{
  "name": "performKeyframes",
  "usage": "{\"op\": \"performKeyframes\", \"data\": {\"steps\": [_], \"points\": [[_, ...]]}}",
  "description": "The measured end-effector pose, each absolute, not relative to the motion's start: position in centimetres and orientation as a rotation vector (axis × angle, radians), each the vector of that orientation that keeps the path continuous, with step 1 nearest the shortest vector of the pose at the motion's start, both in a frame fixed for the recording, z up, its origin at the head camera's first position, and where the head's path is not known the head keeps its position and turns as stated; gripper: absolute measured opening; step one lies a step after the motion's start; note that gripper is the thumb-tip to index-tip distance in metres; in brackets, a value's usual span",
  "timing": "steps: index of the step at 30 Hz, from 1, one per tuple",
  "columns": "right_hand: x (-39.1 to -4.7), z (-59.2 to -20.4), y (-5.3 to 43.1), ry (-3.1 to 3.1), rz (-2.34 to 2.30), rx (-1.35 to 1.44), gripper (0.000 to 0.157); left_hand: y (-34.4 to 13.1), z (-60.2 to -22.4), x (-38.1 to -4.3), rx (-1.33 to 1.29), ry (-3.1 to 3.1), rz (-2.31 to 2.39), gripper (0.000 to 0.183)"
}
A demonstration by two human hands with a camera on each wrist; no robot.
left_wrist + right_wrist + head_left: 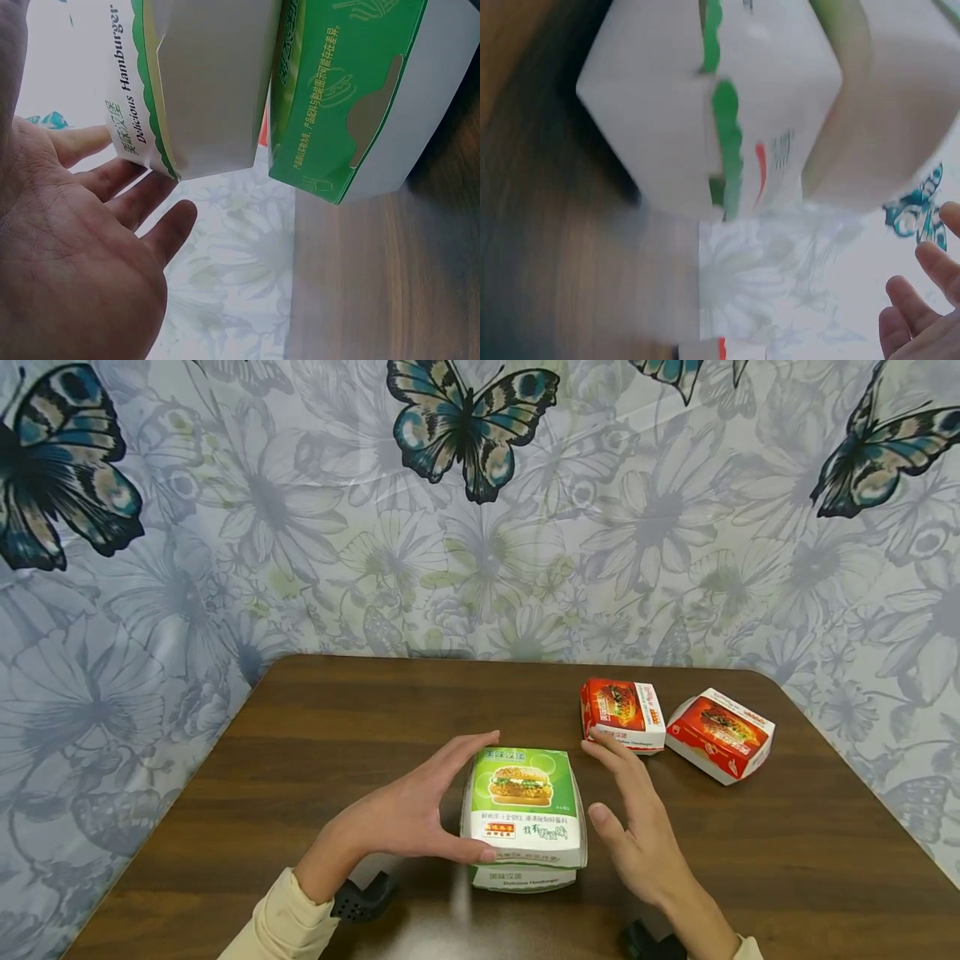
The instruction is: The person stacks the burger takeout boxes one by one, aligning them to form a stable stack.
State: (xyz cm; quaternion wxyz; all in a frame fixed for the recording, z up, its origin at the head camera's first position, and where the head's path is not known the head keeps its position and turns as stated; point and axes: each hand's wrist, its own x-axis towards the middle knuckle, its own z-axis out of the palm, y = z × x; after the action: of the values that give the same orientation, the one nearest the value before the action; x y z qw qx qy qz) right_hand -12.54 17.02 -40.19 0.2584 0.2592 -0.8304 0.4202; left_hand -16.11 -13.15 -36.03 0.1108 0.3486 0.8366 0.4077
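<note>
Two green-and-white hamburger boxes stand stacked near the middle of the table. The upper hamburger box [525, 802] has a burger picture on its lid and covers most of the lower hamburger box [521, 878]. My left hand [412, 810] spans the upper box's left side, thumb at the front corner and straight fingers toward the back. In the left wrist view, the fingertips of that left hand [82, 232] lie right at the upper box [214, 90], with the lower box [337, 105] beneath. On the right, my right hand [637, 827] is spread beside the stack, fingers apart from it.
Two red-and-white hamburger boxes sit at the back right, one red box [618, 710] partly behind my right fingertips and another red box [723, 731] angled beside it. The brown wooden table [337, 718] ends at a cloth [300, 527] with flowers and butterflies.
</note>
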Motion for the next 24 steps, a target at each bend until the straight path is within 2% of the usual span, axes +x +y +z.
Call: {"op": "performKeyframes", "data": {"steps": [4, 10, 24], "points": [[-13.1, -40.4, 17.9, -2.245, 1.142, 0.632, 0.051, -13.2, -36.1, -16.1, 1.018, 2.46, 1.197, 0.111], [-14.1, -40.8, 19.4, -2.243, 1.101, 0.468, 0.062, -13.3, -36.0, -16.1, 1.006, 2.459, 1.201, 0.112], [-16.0, -41.4, 23.4, -2.112, 0.969, 0.195, 0.069, -13.3, -36.0, -16.0, 1.004, 2.461, 1.201, 0.112]]}}
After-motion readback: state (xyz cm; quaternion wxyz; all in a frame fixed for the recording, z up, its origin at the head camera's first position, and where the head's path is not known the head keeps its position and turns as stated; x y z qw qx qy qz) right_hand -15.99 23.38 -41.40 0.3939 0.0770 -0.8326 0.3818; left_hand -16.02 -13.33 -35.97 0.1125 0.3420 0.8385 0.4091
